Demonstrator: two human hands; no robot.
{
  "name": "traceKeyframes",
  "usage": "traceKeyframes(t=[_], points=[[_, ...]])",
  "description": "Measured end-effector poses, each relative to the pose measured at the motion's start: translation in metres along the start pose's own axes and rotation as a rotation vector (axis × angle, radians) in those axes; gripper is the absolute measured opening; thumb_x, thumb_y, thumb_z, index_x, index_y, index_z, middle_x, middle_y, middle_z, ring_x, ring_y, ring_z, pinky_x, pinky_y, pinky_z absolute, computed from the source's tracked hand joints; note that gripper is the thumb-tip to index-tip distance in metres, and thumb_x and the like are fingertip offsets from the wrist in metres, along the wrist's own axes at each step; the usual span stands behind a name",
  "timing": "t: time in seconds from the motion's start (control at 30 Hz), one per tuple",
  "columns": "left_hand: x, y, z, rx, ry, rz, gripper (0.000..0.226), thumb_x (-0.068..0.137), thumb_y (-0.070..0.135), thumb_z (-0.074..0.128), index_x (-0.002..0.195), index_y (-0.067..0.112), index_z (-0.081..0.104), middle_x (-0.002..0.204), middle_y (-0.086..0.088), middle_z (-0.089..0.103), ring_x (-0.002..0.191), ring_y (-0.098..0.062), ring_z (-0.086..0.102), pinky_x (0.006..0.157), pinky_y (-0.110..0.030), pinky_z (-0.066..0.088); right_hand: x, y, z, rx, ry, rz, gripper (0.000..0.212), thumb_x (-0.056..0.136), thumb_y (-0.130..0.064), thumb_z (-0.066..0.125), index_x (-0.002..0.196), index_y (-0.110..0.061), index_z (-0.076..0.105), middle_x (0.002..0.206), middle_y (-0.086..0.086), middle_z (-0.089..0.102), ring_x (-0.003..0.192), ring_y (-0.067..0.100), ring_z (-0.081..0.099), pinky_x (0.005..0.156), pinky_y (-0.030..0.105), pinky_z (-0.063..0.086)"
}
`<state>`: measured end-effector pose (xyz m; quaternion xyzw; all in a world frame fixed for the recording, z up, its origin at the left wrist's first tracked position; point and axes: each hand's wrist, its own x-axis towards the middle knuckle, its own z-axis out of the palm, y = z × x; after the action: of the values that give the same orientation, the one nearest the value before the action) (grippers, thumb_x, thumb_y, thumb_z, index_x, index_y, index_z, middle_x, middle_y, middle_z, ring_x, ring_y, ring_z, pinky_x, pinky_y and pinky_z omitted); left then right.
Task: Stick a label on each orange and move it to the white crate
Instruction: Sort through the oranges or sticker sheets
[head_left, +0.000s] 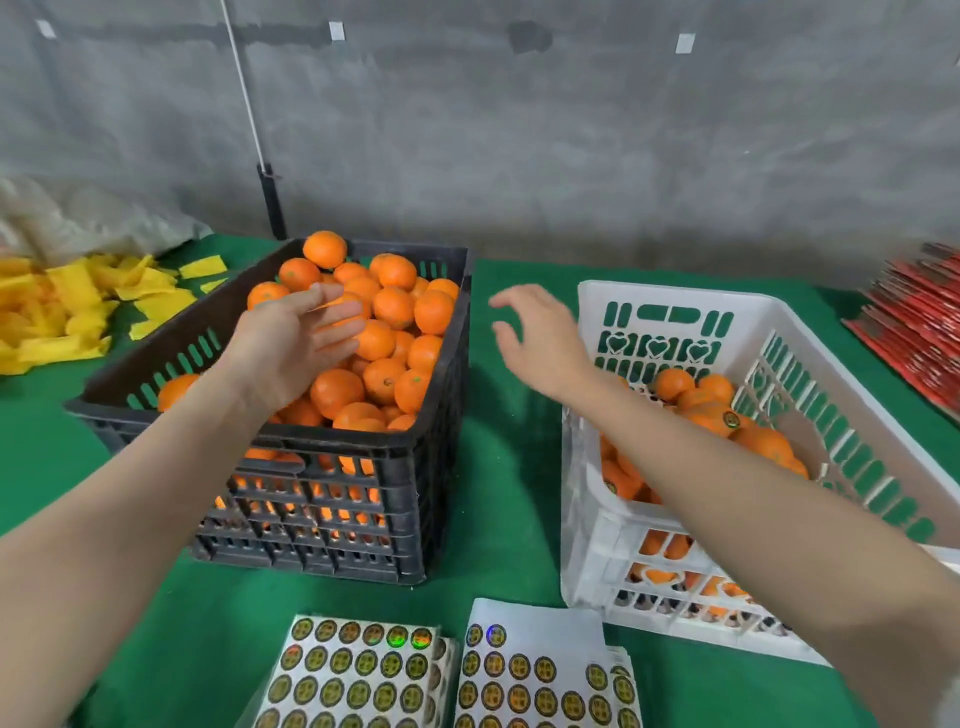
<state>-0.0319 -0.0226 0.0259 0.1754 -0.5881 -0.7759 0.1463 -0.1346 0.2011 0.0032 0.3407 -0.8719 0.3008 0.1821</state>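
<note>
The left hand (298, 345), fingers loose and empty, hovers just above the oranges (393, 306) in the black crate (343, 444), nearer than the right hand (537, 338) (likewise empty, fingers apart).

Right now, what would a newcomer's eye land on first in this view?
The black slatted plastic crate heaped with bright oranges, left of centre on the green cloth. Both bare hands hover empty: the left hand over that heap, the right hand between it and the white plastic crate.

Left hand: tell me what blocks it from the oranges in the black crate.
Nothing visible does. The left hand is open directly over the piled oranges, which lie uncovered in the black crate.
</note>
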Motion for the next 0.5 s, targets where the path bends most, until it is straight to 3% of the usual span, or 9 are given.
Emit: traceKeyframes(t=[0.1,0.23,0.3,0.37,0.5], points=[[0.012,0.004,-0.022,0.031,0.023,-0.022,0.023,0.103,0.027,0.041,0.103,0.014,0.060,0.102,-0.005,0.066,0.094,-0.019,0.065,0.074,-0.031,0.049,0.018,-0.040,0.035,0.022,-0.087,-0.132,0.022,0.086,-0.008,0.055,0.106,-0.002,0.062,0.112,0.017,0.061,0.107,0.032,0.054,0.091,0.038,0.041],[0.042,0.010,-0.056,0.296,0.080,0.013,0.016,0.100,0.014,0.044,0.106,0.009,0.057,0.093,-0.009,0.061,0.083,-0.022,0.061,0.073,-0.033,0.049,0.053,-0.056,0.080,0.023,-0.281,-0.024,0.024,0.087,-0.007,0.053,0.109,0.000,0.060,0.111,0.018,0.062,0.104,0.033,0.056,0.083,0.040,0.048],[0.068,0.010,-0.073,0.606,0.099,0.087,0.012,0.098,0.007,0.047,0.105,0.007,0.058,0.095,-0.015,0.057,0.081,-0.025,0.056,0.073,-0.035,0.046,0.074,-0.055,0.101,-0.022,-0.378,0.056,0.027,0.087,-0.007,0.054,0.113,0.000,0.057,0.111,0.018,0.061,0.104,0.033,0.056,0.081,0.038,0.049],[0.102,0.011,-0.087,1.027,0.082,0.131,0.018,0.094,0.008,0.057,0.111,0.005,0.056,0.104,-0.021,0.054,0.093,-0.031,0.054,0.079,-0.040,0.044,0.096,-0.053,0.121,-0.101,-0.475,0.132,0.037,0.088,-0.013,0.056,0.122,-0.002,0.049,0.117,0.019,0.058,0.106,0.035,0.055,0.084,0.041,0.049],[0.154,0.008,-0.094,1.701,-0.102,0.084,0.061,0.083,0.043,0.071,0.124,0.004,0.048,0.141,-0.025,0.038,0.128,-0.039,0.040,0.100,-0.045,0.039,0.130,-0.045,0.156,-0.130,-0.644,0.278,0.072,0.091,-0.029,0.058,0.147,-0.009,0.017,0.140,0.022,0.041,0.120,0.039,0.047,0.096,0.044,0.045]])
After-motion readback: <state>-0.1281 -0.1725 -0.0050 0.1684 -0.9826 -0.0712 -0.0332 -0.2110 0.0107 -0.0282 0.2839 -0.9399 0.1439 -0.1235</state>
